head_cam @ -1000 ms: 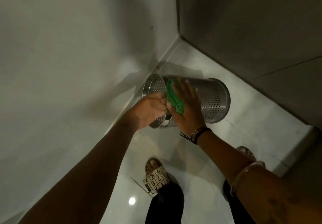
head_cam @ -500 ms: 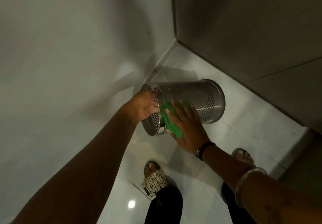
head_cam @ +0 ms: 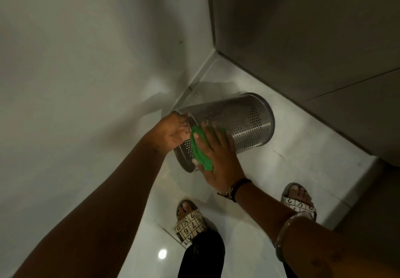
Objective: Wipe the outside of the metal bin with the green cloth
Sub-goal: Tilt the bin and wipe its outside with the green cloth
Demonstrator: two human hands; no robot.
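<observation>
A perforated metal bin (head_cam: 242,121) is held tilted on its side above the floor, its open mouth toward me and its base pointing away to the right. My left hand (head_cam: 173,132) grips the rim at the mouth. My right hand (head_cam: 218,156) lies flat on the bin's near side wall, pressing the green cloth (head_cam: 200,150) against the metal close to the rim. Most of the cloth is hidden under my palm and fingers.
A pale wall (head_cam: 86,61) runs along the left, and a dark panelled wall (head_cam: 303,39) closes the corner behind the bin. The floor (head_cam: 292,169) is glossy white tile. My two feet in patterned sandals (head_cam: 190,225) stand below the bin.
My right hand with the cloth slid down the bin's side toward the rim. The bin has turned and tilted a little, and my left hand shifted to the top of the rim.
</observation>
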